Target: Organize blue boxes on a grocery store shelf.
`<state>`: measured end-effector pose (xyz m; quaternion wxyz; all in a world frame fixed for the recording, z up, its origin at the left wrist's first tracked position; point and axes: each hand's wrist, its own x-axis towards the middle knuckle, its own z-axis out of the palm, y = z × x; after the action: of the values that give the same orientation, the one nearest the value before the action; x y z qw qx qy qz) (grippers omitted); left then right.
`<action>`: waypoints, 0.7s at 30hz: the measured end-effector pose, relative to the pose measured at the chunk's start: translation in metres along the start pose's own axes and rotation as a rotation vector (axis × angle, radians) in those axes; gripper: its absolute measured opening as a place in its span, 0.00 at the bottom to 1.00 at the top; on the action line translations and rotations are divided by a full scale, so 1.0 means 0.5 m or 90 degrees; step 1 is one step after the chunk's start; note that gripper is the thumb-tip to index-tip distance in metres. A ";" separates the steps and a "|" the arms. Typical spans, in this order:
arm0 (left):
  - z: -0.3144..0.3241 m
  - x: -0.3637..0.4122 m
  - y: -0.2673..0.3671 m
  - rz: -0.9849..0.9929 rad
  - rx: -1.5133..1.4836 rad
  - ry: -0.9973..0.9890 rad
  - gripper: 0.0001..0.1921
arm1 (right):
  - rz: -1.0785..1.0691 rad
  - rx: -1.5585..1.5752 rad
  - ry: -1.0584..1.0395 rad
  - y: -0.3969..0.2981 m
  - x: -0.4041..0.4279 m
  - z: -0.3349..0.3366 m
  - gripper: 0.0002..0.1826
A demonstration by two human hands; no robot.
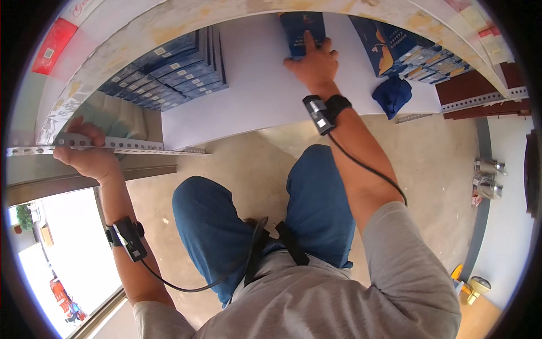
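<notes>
My right hand (315, 63) lies with spread fingers on a dark blue box (302, 27) with printing, on a white shelf (254, 84). Whether the fingers grip the box or only press on it, I cannot tell. My left hand (89, 154) is wrapped around the perforated metal upright (135, 143) of the shelving at the left. Stacks of dark blue boxes (178, 72) stand on the shelf's left part. More blue boxes (394, 42) with gold printing stand to the right, and a crumpled dark blue cloth (392, 95) lies at the shelf edge beside them.
An upper shelf edge (237, 8) with peeling surface arches above my hands. Another perforated metal strip (482, 99) is at the right. Metal containers (489, 186) stand on the floor by the right wall. Cables run from the devices strapped to both my forearms.
</notes>
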<state>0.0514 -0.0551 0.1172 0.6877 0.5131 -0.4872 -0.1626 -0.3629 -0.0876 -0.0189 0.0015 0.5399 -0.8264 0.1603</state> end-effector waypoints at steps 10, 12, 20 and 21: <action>0.002 -0.008 0.011 0.011 0.023 0.014 0.44 | -0.151 0.218 -0.101 -0.193 -0.101 0.027 0.47; 0.008 -0.009 0.023 -0.013 0.003 0.029 0.43 | -0.143 0.339 -0.089 -0.176 -0.068 0.035 0.46; 0.011 -0.014 0.009 -0.010 -0.018 -0.020 0.44 | -0.371 0.108 0.081 -0.116 0.115 0.176 0.17; 0.003 -0.013 0.003 -0.008 -0.014 -0.019 0.44 | -0.372 0.113 0.081 -0.133 0.115 0.169 0.17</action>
<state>0.0468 -0.0504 0.1151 0.6848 0.5061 -0.4925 -0.1800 -0.3129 -0.1857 -0.0714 0.0519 0.7415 -0.6172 0.2578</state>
